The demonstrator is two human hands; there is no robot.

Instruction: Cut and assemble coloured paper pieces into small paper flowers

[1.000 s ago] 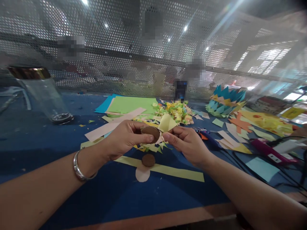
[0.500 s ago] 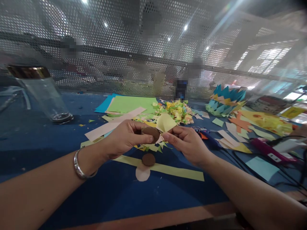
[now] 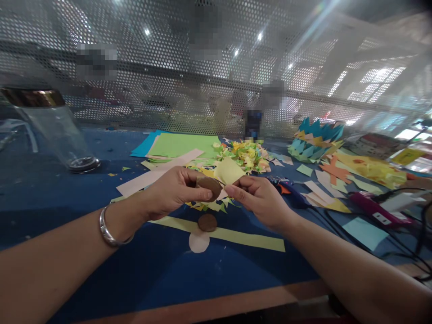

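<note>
Between thumb and fingers my left hand (image 3: pixel 180 191) grips a round brown disc (image 3: pixel 208 186), tilted so its flat face shows. My right hand (image 3: pixel 254 195) pinches the lower edge of a pale yellow piece of paper (image 3: pixel 229 171), which curves up above the fingertips, close against the disc. Whether paper and disc are joined is hidden by the fingers. Below the hands a second brown disc (image 3: pixel 207 222) lies on a light green paper strip (image 3: pixel 249 238). A white paper circle (image 3: pixel 199 242) lies just in front of it, touching the strip.
Behind my hands are a heap of coloured paper cut-outs (image 3: pixel 246 155) and stacked green sheets (image 3: pixel 189 145). A glass bottle (image 3: pixel 57 130) stands left. On the right are a blue glue gun (image 3: pixel 294 195), a purple power strip (image 3: pixel 380 209) with cables, and a paper crown (image 3: pixel 315 139).
The view has shifted slightly, so the scene sits a little further left and higher. Both hands keep their hold on the disc and the paper, with hardly any movement.
</note>
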